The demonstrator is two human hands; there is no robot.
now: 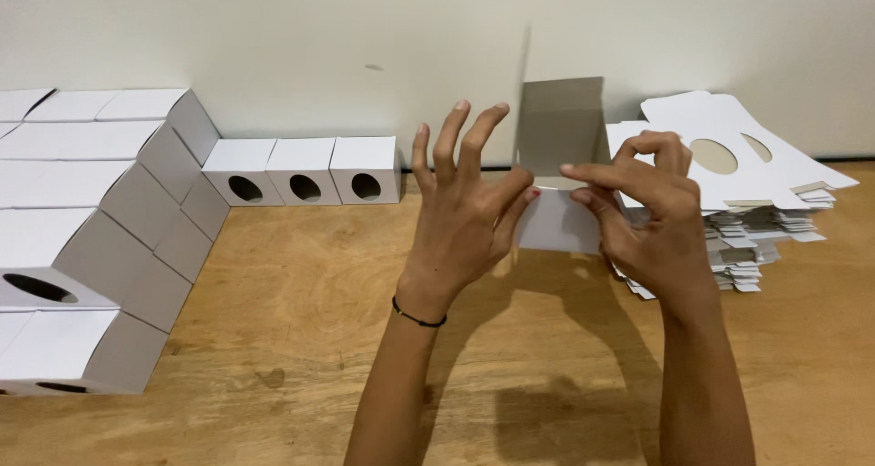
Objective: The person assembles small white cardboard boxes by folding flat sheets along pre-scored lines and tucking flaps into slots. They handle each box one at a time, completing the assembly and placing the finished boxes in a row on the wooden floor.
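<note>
I hold a small white cardboard box [561, 220] up above the wooden table [301, 338], its grey-lined top flap [561, 124] standing open. My left hand [460, 215] pinches the box's left side with the thumb while the other fingers spread upward. My right hand [652, 211] grips the right side, its index finger pressing along the top edge. A thin black band sits on my left wrist.
A stack of flat white die-cut box blanks [738, 183] with oval holes lies at the right. Three folded boxes [305, 170] with oval holes stand in a row against the wall. Several more folded boxes [82, 238] are piled at the left.
</note>
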